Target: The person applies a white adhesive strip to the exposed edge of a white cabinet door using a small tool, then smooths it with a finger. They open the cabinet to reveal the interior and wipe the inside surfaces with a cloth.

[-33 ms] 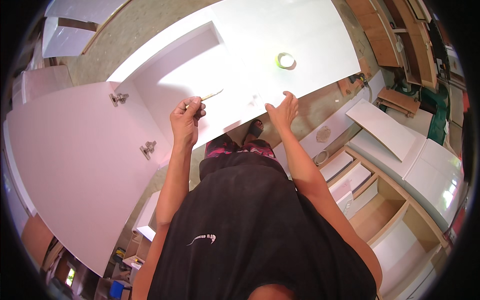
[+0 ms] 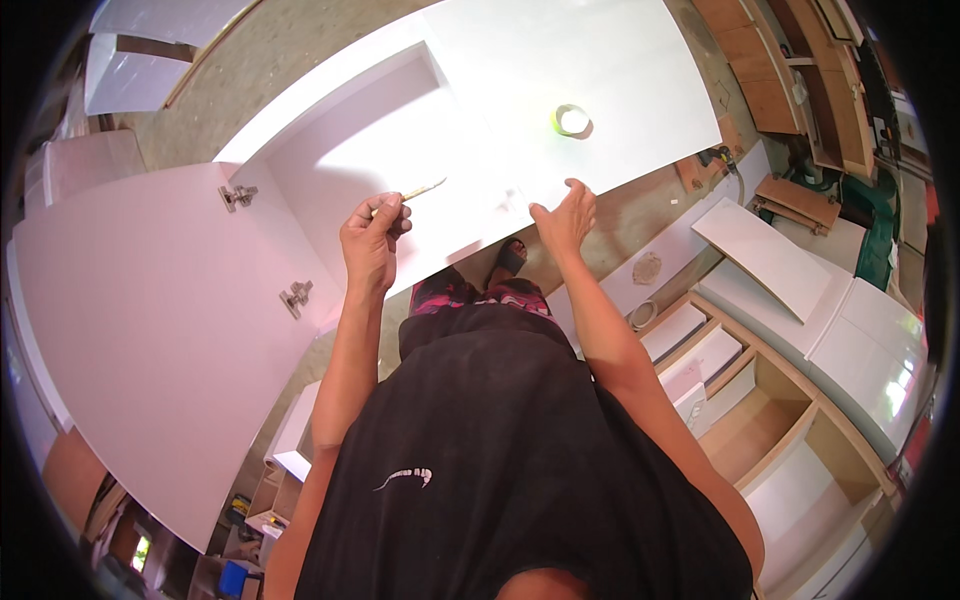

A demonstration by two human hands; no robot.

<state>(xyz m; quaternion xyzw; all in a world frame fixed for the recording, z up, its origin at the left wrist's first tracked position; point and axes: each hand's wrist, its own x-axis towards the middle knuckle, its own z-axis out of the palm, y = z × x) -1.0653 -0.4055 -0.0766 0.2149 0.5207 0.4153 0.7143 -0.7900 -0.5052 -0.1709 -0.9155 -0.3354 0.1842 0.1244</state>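
Head view: lower frame blocked by black shirt [image 2: 520,470]; legs and most of the floor hidden. Left hand [image 2: 372,238], at centre, fingers pinched around a thin pale stick-like tool [image 2: 420,190], tip hard to make out, over white cabinet panel [image 2: 560,60]. Right hand [image 2: 566,216] fingers spread flat on panel's lower edge. Green tape roll [image 2: 571,120] upper right; hinged door [image 2: 150,330] at left.

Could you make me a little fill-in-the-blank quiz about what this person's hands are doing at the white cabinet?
1. The left hand holds a thin ____ tool.
2. The right hand rests on the edge of the ____ cabinet.
3. A roll of tape lies on ____ of the cabinet.
4. The open door carries ____ metal hinges.

Missing words: stick-like; white; top; two
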